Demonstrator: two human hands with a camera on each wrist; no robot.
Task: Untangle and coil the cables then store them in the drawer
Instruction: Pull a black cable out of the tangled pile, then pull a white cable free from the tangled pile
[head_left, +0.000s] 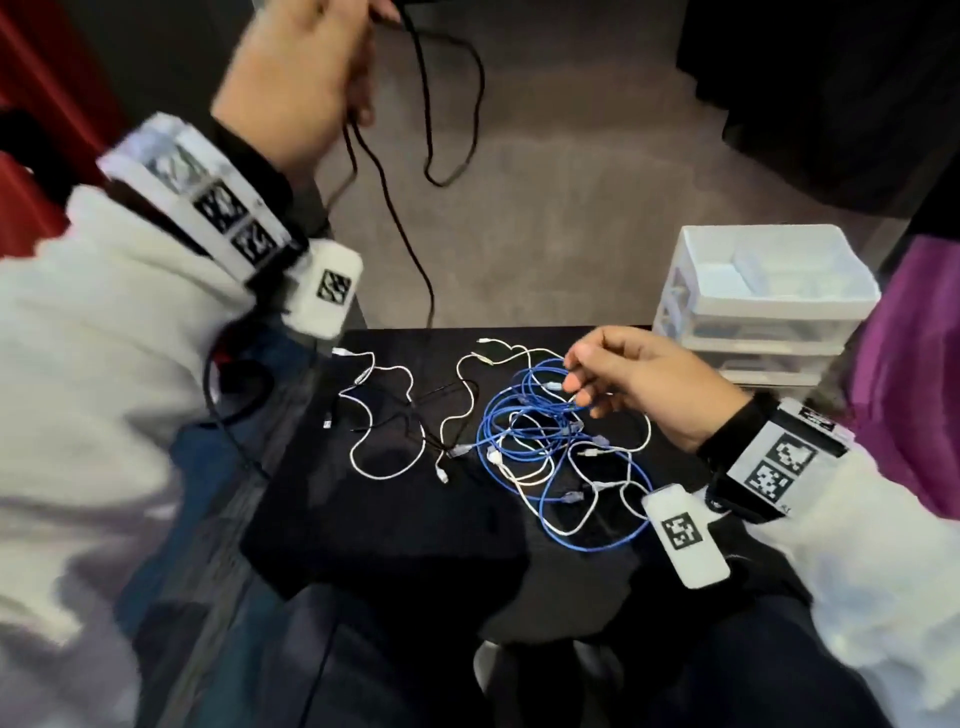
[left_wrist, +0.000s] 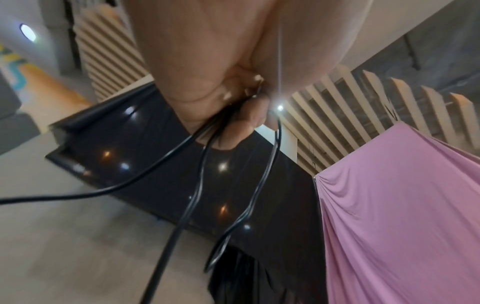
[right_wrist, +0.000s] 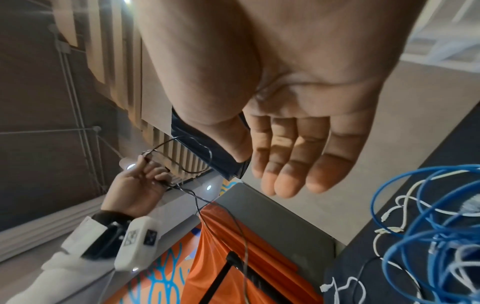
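While my left hand is raised above the table's far left edge, entries run left to right.
Left hand (head_left: 306, 78): fingers curled round several strands of the black cable (head_left: 415, 171); its loops hang down, long run near vertical, tail trailing to the table (head_left: 395, 530).
White cables (head_left: 384, 415): loose on the tabletop, left of centre.
Blue cable (head_left: 535, 431): tangled heap with more white strands, right of centre.
Right hand (head_left: 644, 389): fingers relaxed, gripping nothing, over the blue heap.
Drawer unit (head_left: 763, 306): far right, beyond the table.
Writing: none readable; wrist tags show only square codes.
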